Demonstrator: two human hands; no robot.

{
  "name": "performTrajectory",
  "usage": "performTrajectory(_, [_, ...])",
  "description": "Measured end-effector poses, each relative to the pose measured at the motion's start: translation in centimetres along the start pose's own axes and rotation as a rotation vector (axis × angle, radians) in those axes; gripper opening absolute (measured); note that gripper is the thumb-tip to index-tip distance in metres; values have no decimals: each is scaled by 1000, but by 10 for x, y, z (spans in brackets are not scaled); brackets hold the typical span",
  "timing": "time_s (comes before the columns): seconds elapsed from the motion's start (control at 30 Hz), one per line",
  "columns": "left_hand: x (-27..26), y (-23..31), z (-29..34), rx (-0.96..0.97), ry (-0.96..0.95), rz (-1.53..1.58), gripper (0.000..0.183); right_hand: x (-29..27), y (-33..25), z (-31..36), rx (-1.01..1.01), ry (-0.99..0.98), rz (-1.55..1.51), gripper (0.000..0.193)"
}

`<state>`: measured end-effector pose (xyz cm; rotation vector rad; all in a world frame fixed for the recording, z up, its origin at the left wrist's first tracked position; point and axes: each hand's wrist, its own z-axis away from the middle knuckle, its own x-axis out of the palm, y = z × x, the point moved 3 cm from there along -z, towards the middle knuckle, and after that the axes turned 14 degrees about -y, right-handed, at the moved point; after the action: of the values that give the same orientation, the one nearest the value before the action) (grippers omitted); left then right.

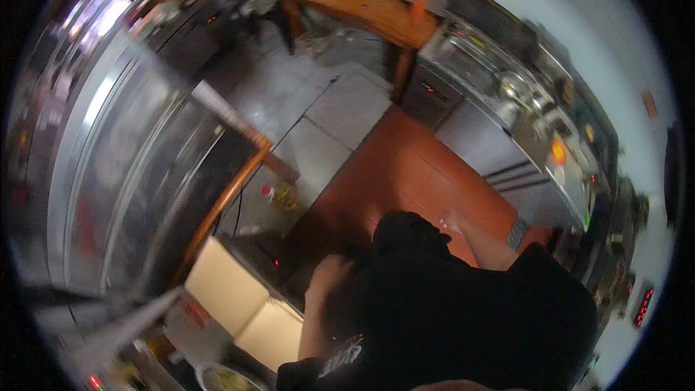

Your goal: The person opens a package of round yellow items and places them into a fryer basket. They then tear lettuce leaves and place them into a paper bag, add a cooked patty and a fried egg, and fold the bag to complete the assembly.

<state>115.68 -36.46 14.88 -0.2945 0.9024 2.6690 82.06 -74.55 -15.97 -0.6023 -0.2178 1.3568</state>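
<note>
Steel kitchen units [499, 87] line the right wall, and a wooden bench [362, 7] stands at the far end of the grey and red tile floor [405, 174]. Below the camera a person in a black shirt [463, 318] bends forward, one arm [322, 304] reaching down beside two pale boxes [239, 297]. The wearer's own hands are out of sight, so their fingers cannot be judged. A small bottle [279, 194] stands on the floor.

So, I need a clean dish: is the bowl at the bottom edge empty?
Not empty: the bowl holds something yellowish-green. The blur hides what it is.
</note>
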Motion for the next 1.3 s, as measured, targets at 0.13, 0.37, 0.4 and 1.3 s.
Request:
performTrajectory(0.13, [-75, 55, -40, 138, 39, -241, 34, -15, -19, 15, 97, 139, -29, 32])
performTrajectory(0.37, [-187, 42, -190, -50, 42, -463, 38, 18, -77, -28, -212, 265, -373, 33])
performTrajectory(0.4, [-193, 47, -210, -76, -11, -407, 39, 7, -91, -42, -292, 311, -408, 33])
performTrajectory(1.3, [-394, 257, -578, 591, -641, -1407, 32, -105, -283, -44, 167, 760, -662, 34])
